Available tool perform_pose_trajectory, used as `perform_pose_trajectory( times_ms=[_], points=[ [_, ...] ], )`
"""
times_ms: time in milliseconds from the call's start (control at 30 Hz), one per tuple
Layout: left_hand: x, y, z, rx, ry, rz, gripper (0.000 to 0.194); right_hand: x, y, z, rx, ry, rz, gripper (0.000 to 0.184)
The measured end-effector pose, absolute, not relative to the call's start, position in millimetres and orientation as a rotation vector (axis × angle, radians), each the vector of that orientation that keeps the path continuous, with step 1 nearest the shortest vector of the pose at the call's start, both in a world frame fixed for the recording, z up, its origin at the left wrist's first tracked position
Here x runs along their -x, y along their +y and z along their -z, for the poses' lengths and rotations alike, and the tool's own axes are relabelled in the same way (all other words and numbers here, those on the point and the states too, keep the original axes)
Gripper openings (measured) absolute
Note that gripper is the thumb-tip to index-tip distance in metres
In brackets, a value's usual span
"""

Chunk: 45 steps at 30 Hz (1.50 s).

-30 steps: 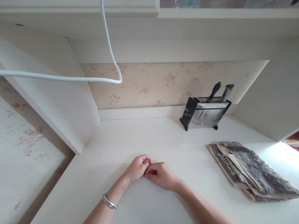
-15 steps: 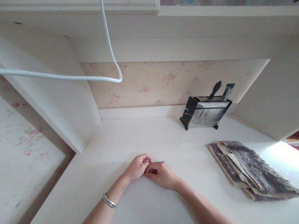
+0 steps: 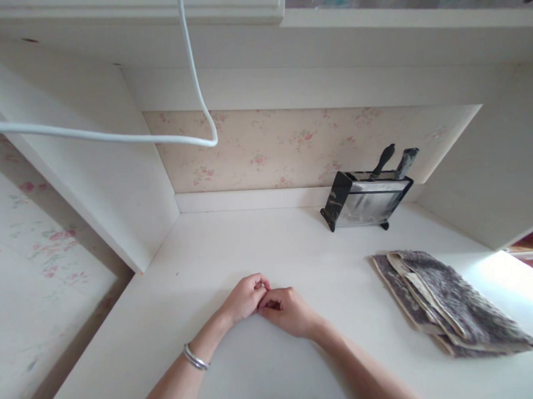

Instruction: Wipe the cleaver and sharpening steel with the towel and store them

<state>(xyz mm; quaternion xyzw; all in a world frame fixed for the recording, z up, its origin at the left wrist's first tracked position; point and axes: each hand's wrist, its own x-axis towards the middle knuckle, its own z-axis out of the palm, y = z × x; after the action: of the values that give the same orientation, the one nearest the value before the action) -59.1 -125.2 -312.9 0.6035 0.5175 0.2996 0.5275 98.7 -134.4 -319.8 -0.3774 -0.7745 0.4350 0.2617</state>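
Observation:
My left hand, with a silver bangle on its wrist, rests on the white countertop with its fingers curled in. My right hand lies against it, its fingers loosely closed and the thumb near the index finger. The two hands touch at the fingertips. No object shows in either one. To the right of my right hand lies a folded grey-brown towel with a beige edge and a pale label.
A knife holder with black ends stands at the back right, two handles sticking up from it. A white cable hangs across the upper left. Overhead, a cabinet shelf holds clear plastic items. White side panels enclose the counter.

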Motion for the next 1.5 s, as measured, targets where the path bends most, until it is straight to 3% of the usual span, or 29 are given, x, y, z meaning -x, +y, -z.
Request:
perform_pose_trajectory(
  times_ms=[1500],
  points=[
    [59.6,-123.8,315.2,-1.468,1.245,-0.713,0.013,-98.2,-135.6,317.3,1.028,-2.091,-1.188,0.014]
  ],
)
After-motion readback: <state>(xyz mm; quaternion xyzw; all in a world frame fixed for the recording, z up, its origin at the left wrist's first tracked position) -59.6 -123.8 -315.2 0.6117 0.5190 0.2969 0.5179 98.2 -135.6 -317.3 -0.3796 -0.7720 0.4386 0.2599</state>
